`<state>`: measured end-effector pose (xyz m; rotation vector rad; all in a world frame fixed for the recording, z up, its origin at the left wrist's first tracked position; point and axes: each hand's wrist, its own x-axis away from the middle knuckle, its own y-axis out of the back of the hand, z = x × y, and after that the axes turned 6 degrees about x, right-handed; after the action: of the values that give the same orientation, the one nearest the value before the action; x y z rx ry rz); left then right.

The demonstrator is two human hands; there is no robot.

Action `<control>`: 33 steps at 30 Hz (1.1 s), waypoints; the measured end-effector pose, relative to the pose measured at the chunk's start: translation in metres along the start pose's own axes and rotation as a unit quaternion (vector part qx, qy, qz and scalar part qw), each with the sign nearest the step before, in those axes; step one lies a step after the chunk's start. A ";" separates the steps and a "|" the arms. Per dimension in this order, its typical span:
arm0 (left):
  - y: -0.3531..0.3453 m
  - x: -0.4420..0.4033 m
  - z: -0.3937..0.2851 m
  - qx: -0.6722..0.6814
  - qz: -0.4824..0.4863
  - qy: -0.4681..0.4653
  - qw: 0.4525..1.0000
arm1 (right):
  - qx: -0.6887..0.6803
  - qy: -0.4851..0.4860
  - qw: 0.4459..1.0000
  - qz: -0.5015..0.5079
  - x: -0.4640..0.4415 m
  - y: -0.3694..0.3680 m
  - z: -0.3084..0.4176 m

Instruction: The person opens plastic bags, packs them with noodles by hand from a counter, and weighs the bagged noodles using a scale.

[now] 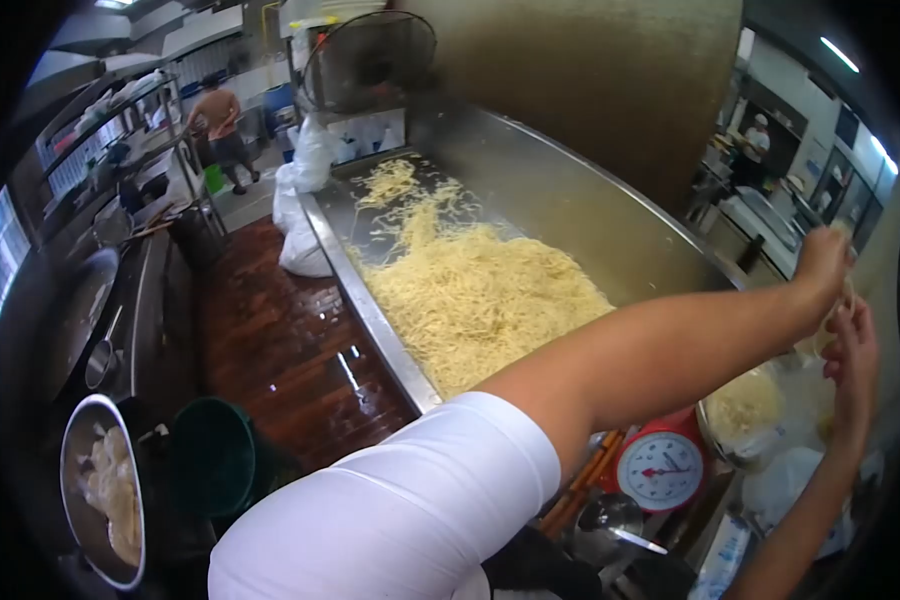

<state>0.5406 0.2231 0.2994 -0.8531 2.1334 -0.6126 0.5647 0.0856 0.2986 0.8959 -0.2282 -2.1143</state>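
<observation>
At the far right my left hand (822, 268) is closed in a fist, its arm stretched across the view. Just below it, my right hand (852, 352) has curled fingers gripping the same thing. A pale, see-through strip runs between them and looks like the neck of a clear plastic bag (828, 338); its lower part is blurred. Beneath the hands, a metal bowl of noodles (745, 403) stands by a red dial scale (660, 468). A large heap of pale yellow noodles (485, 290) lies in a long steel trough (380, 345) left of my arm.
A pan with pale pieces (107, 485) and a dark green bucket (213, 455) stand at lower left. White plastic bags (305, 235) lean against the trough's end. The brown floor (270, 320) looks wet. Co-workers stand far off, one at back left (217, 115), another at right (756, 145).
</observation>
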 end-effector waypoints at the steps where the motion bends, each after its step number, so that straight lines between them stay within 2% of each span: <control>1: -0.007 -0.009 -0.022 0.027 -0.001 0.036 0.999 | 0.001 0.008 0.999 0.045 0.007 -0.010 -0.003; 2: -0.013 -0.019 -0.044 0.053 -0.004 0.072 0.996 | 0.002 0.016 0.996 0.088 0.016 -0.021 -0.008; 3: -0.015 -0.031 -0.064 0.086 0.002 0.036 0.996 | 0.002 0.026 0.991 0.132 0.021 -0.029 -0.012; 4: -0.016 -0.043 -0.084 0.118 0.010 0.001 0.993 | 0.023 -0.019 0.981 0.192 0.019 -0.032 -0.016; 6: -0.006 -0.036 -0.136 0.145 -0.029 -0.049 0.988 | 0.037 -0.047 0.975 0.215 0.017 -0.032 -0.032; 7: 0.002 -0.021 -0.167 0.155 -0.079 -0.020 0.985 | 0.047 -0.061 0.971 0.224 0.016 -0.030 -0.040; 8: 0.025 -0.042 -0.186 0.079 -0.057 -0.030 0.995 | 0.045 -0.061 0.975 0.211 0.015 -0.027 -0.046; 10: 0.076 -0.045 -0.213 -0.016 -0.106 -0.060 0.992 | 0.068 -0.027 0.985 0.159 0.007 -0.018 -0.056; 11: 0.111 -0.028 -0.221 -0.207 -0.093 -0.079 0.971 | 0.086 -0.017 0.988 0.127 0.009 -0.008 -0.062; 12: 0.147 -0.011 -0.230 -0.425 -0.096 -0.099 0.894 | 0.096 0.004 0.991 0.093 0.009 0.000 -0.065; 13: 0.182 0.007 -0.241 -0.587 -0.108 -0.124 0.792 | 0.095 0.053 0.992 0.069 0.009 0.006 -0.067; 14: 0.221 0.006 -0.240 -0.752 -0.090 -0.049 0.651 | 0.101 0.098 0.989 0.041 0.006 0.011 -0.068; 15: 0.297 -0.002 -0.235 -0.829 -0.032 -0.035 0.558 | 0.103 0.139 0.985 -0.002 0.006 0.008 -0.066; 17: 0.364 0.021 -0.236 -0.872 0.059 0.198 0.443 | 0.169 0.138 0.976 -0.026 0.014 0.018 -0.056; 18: 0.393 0.032 -0.237 -0.853 0.034 0.221 0.472 | 0.209 0.166 0.962 -0.063 0.015 0.021 -0.061; 19: 0.425 0.032 -0.233 -0.901 0.058 0.184 0.388 | 0.269 0.143 0.950 -0.068 0.020 0.025 -0.061; 20: 0.428 0.045 -0.230 -0.854 0.010 0.154 0.498 | 0.283 0.125 0.949 -0.059 0.023 0.028 -0.060; 22: 0.410 0.047 -0.204 -0.824 0.029 0.134 0.549 | 0.316 0.081 0.944 -0.037 0.027 0.032 -0.060; 23: 0.390 0.044 -0.187 -0.793 0.049 0.163 0.585 | 0.337 0.058 0.940 -0.024 0.025 0.028 -0.066; 25: 0.304 0.046 -0.152 -0.724 0.081 0.226 0.647 | 0.385 0.095 0.915 -0.073 0.021 0.033 -0.082; 26: 0.263 0.051 -0.135 -0.699 0.092 0.215 0.676 | 0.410 0.118 0.900 -0.094 0.024 0.033 -0.085; 27: 0.224 0.058 -0.116 -0.672 0.101 0.205 0.705 | 0.404 0.077 0.905 -0.109 0.030 0.032 -0.077; 29: 0.160 0.072 -0.083 -0.633 0.146 0.146 0.746 | 0.389 0.001 0.911 -0.138 0.037 0.033 -0.051; 30: 0.134 0.080 -0.072 -0.625 0.181 0.129 0.748 | 0.386 -0.023 0.913 -0.131 0.039 0.036 -0.051; 33: 0.067 0.097 -0.035 -0.604 0.228 0.096 0.758 | 0.353 -0.028 0.926 -0.132 0.048 0.044 -0.055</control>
<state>0.4398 0.2015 0.2329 -0.8017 2.6914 1.1373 0.6084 0.0286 0.2532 1.3314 -0.9946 -2.3361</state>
